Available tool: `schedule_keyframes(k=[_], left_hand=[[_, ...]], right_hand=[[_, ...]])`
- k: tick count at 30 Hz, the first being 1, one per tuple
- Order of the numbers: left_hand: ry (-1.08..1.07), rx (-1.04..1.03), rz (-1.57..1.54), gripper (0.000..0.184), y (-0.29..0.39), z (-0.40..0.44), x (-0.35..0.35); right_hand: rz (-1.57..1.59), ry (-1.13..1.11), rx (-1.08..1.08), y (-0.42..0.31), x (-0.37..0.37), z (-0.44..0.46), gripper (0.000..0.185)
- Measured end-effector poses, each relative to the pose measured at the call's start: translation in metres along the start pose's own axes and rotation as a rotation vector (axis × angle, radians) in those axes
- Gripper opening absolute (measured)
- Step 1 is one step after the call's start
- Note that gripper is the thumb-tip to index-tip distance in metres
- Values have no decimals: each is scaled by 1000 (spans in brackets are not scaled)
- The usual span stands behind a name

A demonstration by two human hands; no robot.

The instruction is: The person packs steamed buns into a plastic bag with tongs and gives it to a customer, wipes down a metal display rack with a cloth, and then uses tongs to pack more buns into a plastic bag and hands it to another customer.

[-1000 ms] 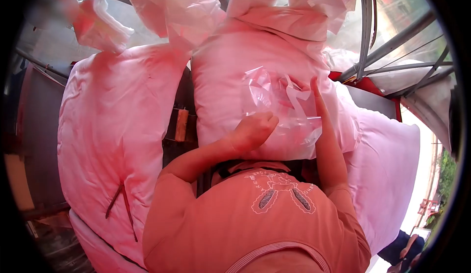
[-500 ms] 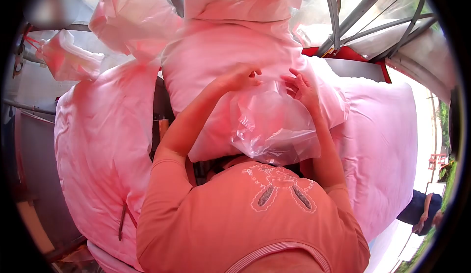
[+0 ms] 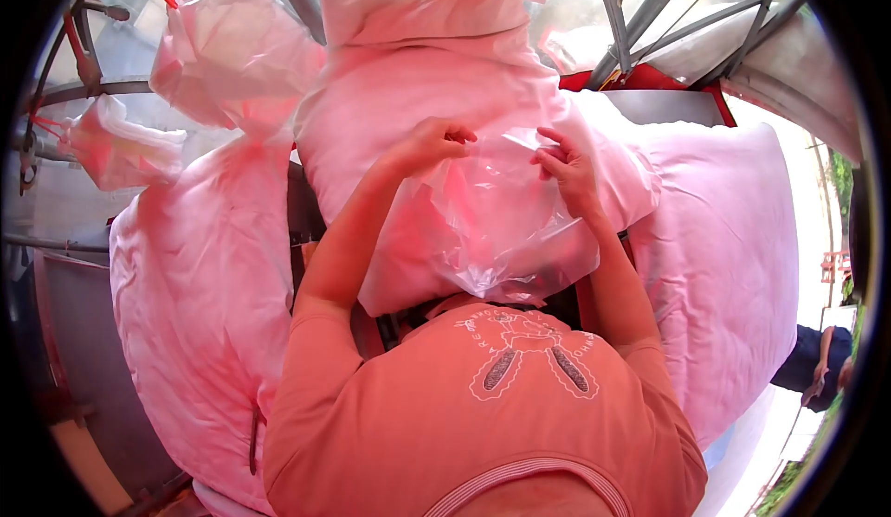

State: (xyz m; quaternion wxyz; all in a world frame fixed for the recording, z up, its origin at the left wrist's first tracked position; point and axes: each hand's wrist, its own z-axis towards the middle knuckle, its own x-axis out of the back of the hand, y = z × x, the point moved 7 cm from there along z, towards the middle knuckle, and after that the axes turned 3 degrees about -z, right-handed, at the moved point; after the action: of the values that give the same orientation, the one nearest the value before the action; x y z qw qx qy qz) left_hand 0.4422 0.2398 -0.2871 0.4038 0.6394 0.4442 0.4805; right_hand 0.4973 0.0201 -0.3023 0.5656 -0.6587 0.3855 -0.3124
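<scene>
A clear plastic bag (image 3: 497, 225) hangs spread between my two hands, its lower part crumpled near my chest. My left hand (image 3: 434, 144) has its fingers curled together at the bag's upper left edge. At the upper right corner, my right hand (image 3: 566, 169) pinches the film between thumb and fingers. Behind the bag lies a plump white item like a pillow or folded quilt (image 3: 418, 85), which looks pink in this light.
More puffy white bedding stands at the left (image 3: 204, 303) and right (image 3: 729, 266). Filled plastic bags (image 3: 232, 53) with red ties hang at upper left. Metal poles (image 3: 640, 20) cross behind. Part of another person (image 3: 817, 368) shows at far right.
My right fingers have closed on the bag's edge, and its upper rim is now pulled taut and raised between my hands. My left hand has shifted slightly left.
</scene>
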Motion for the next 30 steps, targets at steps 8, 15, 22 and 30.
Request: schedule_keyframes(k=[8,15,22,30], left_hand=[[-40,165,-280,20,-18,-9,6],[40,58,-518,22,-16,-22,3],[248,88,-445,19,6,-89,-32],[954,-44,-1078,16,-21,-317,-108]], right_hand=[[50,-97,194,-33,-5,5,50],[-4,-195,59,-10,9,19,48],[-4,-407,144,-29,-15,4,45],[-401,-407,908,-75,-134,-100,32]])
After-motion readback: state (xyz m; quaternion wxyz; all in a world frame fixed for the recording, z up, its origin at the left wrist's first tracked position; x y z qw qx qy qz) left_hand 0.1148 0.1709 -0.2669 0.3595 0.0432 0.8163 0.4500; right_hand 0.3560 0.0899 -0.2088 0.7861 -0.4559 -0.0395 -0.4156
